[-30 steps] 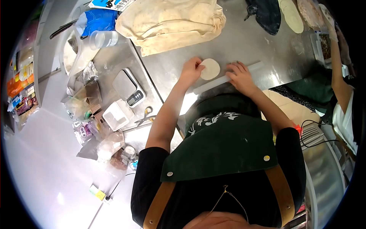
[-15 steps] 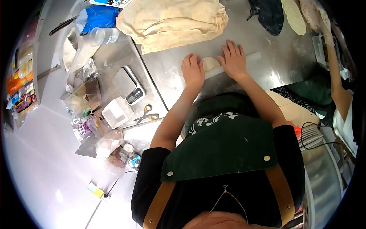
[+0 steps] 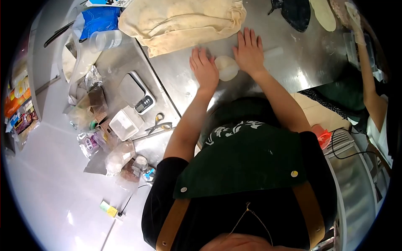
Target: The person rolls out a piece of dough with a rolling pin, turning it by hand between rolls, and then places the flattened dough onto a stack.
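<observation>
A round piece of dough (image 3: 227, 77) lies flat on the steel table, between my two hands. A pale rolling pin (image 3: 274, 52) crosses over it, its right end sticking out past my right hand. My left hand (image 3: 204, 70) rests palm down at the pin's left part, fingers stretched forward and not wrapped round it. On the pin's other side of the dough, my right hand (image 3: 250, 54) lies flat with its fingers extended. The pin's left end is hidden beneath my left hand.
A cream cloth (image 3: 180, 27) lies bunched beyond my hands. To the left are a digital scale (image 3: 141, 94), scissors (image 3: 159, 124), a white container (image 3: 124, 124) and several bags. At the right, a co-worker's gloved hand (image 3: 354, 19) is near flat dough pieces (image 3: 323, 16).
Both hands have moved forward, away from my body, rolling the pin up over the dough. More of the dough's near side now shows below the pin.
</observation>
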Tool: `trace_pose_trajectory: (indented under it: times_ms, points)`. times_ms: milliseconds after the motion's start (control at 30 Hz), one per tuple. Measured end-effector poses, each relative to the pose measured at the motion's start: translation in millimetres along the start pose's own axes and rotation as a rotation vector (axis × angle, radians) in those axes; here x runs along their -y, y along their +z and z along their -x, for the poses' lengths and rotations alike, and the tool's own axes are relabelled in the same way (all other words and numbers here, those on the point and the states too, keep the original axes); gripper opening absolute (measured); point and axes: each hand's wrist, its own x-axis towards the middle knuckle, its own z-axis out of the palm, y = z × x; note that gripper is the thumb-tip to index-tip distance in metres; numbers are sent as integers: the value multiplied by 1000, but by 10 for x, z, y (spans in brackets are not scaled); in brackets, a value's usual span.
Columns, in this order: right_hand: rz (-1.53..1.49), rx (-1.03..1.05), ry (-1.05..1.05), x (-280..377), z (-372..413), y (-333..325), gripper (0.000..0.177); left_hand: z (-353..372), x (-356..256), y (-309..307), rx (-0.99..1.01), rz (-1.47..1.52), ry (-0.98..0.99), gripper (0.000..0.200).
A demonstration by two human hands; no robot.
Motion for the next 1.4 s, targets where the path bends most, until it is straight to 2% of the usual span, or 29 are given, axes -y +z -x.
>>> trace_pose_trajectory:
  times_ms: [67,167,267,300,400,433,533,667,767,867,967,1067,1167,1267,1400]
  points:
    - [-24,-41,14,30,-92,18,57,-65,30,-29,9,-22,14,51]
    - [-27,-1,-2,-45,181,23,57,174,14,-1,77,-19,24,52]
    - [-18,-28,12,-15,190,19,58,172,9,5,46,-28,76,53]
    - [-11,-44,15,-5,131,20,57,39,-11,-6,-25,-45,76,47]
    - [-36,-91,-5,33,-52,31,57,-240,74,-4,-4,14,76,34]
    - [-65,-94,-25,5,20,53,56,-307,123,5,27,43,135,22]
    - [-139,-58,-192,-199,405,-3,56,-355,123,-92,520,321,18,20]
    - [-229,34,-430,-418,759,-208,52,-406,85,-165,597,294,94,19]
    - [-238,126,-474,-542,816,-222,43,-458,86,-203,615,156,221,21]
    - [-253,114,-449,-533,827,-356,35,-551,-80,-434,973,195,-210,21]
    - [-274,91,-410,-562,877,-341,34,-347,58,-412,820,628,-627,21]
    - [-231,97,-413,-503,784,-409,33,-189,154,-318,724,163,-345,21]
    - [-217,58,-456,-413,612,-424,33,-104,155,-339,522,144,-363,23]
    - [-264,110,-485,-369,452,-329,36,-111,172,-379,387,205,-349,23]
    - [-133,-36,-294,-144,300,-130,41,-64,92,-335,141,160,-163,28]
